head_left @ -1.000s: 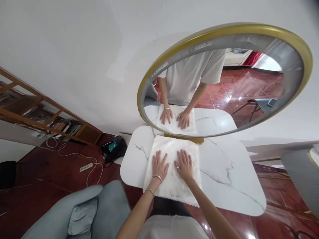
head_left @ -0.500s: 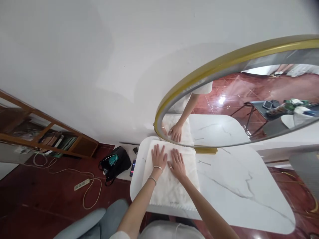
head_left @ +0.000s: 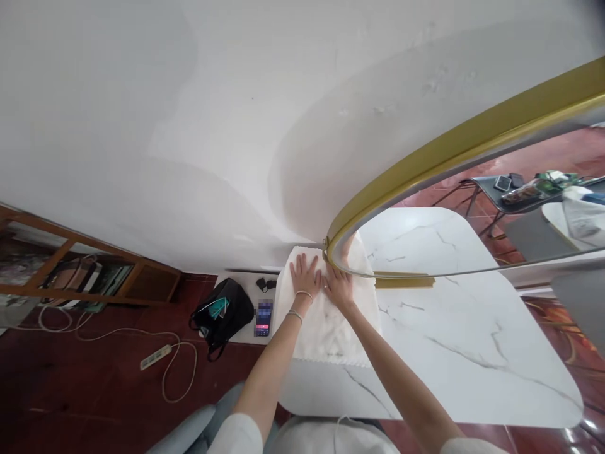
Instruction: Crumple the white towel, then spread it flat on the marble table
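A white cloth (head_left: 335,337) with a scalloped edge lies flat on the left end of the white marbled table (head_left: 454,391). My left hand (head_left: 305,275) rests on the cloth's far part, palm down with fingers spread. Beside it, my right hand (head_left: 339,287) also presses flat on the cloth; the mirror's lower rim hides its fingertips. Faint grey marks show through or on the cloth near its front edge.
A gold-framed mirror (head_left: 401,170) leans over the table's back, its gold base bar (head_left: 406,281) on the tabletop. Left of the table are a phone (head_left: 263,318), a black bag (head_left: 227,309), a power strip (head_left: 155,357) with a cord, and a wooden shelf (head_left: 151,277).
Both hands have slid forward with the cloth, toward the wall and under the mirror's edge. More bare tabletop shows in front of the cloth. The view has shifted a little.
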The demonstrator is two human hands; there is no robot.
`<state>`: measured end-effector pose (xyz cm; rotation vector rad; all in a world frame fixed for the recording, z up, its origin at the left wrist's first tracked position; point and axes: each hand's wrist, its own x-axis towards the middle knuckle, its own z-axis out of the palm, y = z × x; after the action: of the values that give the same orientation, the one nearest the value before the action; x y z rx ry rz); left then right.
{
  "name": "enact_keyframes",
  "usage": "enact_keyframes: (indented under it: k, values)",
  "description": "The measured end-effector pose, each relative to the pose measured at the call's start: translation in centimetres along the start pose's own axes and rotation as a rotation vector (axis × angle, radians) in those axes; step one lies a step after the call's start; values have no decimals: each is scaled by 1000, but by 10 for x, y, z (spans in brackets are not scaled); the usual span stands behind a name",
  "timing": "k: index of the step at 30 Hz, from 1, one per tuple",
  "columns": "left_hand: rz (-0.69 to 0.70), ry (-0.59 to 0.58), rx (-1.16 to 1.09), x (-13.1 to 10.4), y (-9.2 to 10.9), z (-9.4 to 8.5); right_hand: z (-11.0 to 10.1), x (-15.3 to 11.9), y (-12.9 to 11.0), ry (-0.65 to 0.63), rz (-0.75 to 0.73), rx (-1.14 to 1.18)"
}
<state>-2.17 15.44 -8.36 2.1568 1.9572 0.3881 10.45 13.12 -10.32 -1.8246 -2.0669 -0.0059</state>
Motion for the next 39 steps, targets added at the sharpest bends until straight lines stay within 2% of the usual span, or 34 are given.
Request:
enact_keyframes:
  k: [5,9,15,19,22,24,28,30,34,39]
  values:
    - [-3,44,-9,-8,-13,0,0,-13,11,63,69,-41]
    - [-39,63,0,-9,-18,-3,5,-9,5,5,98,-74]
    - [-174,97,40,-15,-36,-14,13,23,-20,-132,3,-40]
    - [-224,119,25,-33,-48,-17,12,20,-29,-119,-136,-8]
    - [-249,122,24,-58,-51,-19,7,8,-32,-95,-262,34]
    - [-203,111,47,-83,-50,-23,5,-1,-33,-58,-285,68]
    - [-6,32,118,-151,-45,-35,2,-21,-37,-2,-291,122]
    - [51,-2,147,-186,-44,-39,0,-36,-40,0,-317,151]
    - [51,4,186,-240,-43,-41,-14,-85,-47,-53,-396,227]
    - [36,35,209,-268,-37,-35,-58,-162,-46,-249,-558,210]
